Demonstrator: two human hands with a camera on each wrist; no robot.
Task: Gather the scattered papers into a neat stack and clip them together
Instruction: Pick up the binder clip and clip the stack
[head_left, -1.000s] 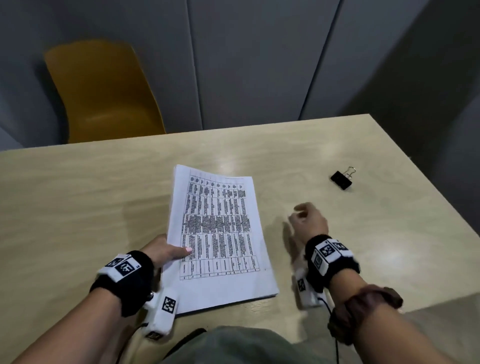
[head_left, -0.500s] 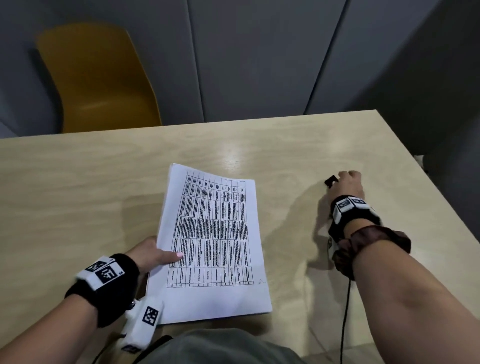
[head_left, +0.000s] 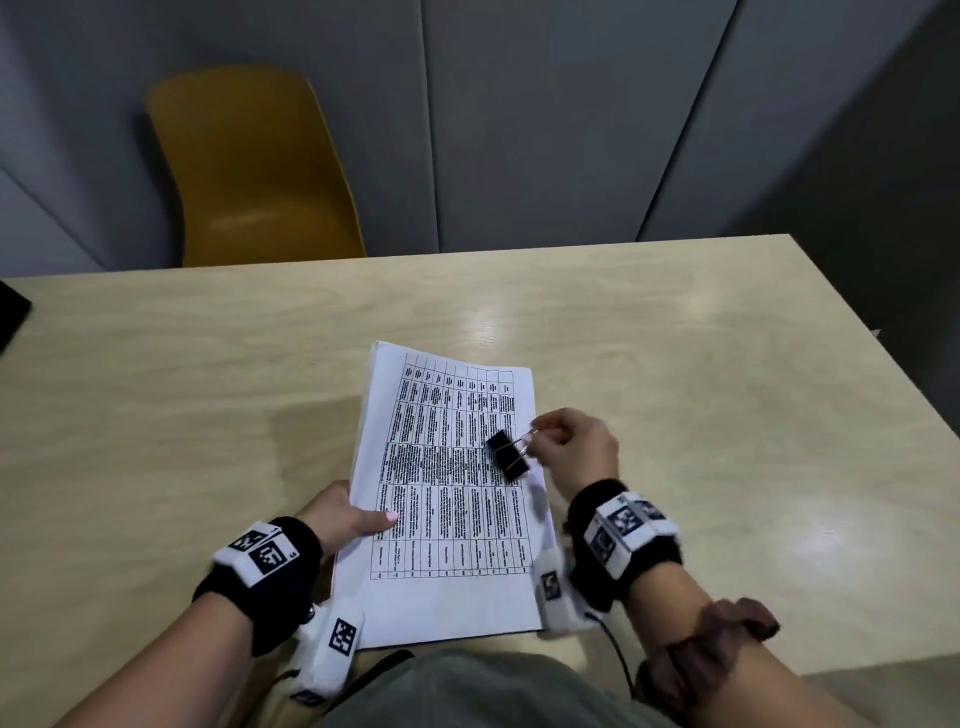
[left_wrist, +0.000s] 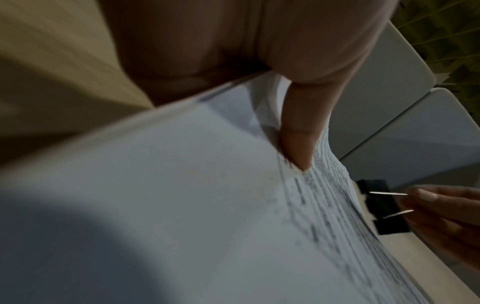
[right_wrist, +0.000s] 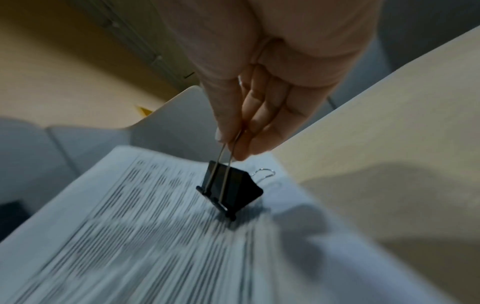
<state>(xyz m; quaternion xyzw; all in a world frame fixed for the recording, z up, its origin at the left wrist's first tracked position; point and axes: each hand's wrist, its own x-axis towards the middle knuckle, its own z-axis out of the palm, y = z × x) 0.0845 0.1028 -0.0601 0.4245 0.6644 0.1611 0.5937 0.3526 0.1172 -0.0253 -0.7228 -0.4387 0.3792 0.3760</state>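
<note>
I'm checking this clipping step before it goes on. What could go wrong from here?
1. The right hand pinches the binder clip by only one wire handle, so it may swing or slip.
2. The clip hangs over the middle of the paper stack, not at an edge, and must be turned first.
3. The left hand holds just one side edge; the sheets could fan out.

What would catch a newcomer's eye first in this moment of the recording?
Likely the black binder clip, pinched by one wire handle in the right hand and dangling over the right part of the stack of printed papers at the table's near edge. Next, the left hand gripping the stack's left edge, thumb on top. Behind the table, a yellow chair stands out against the grey wall.
</note>
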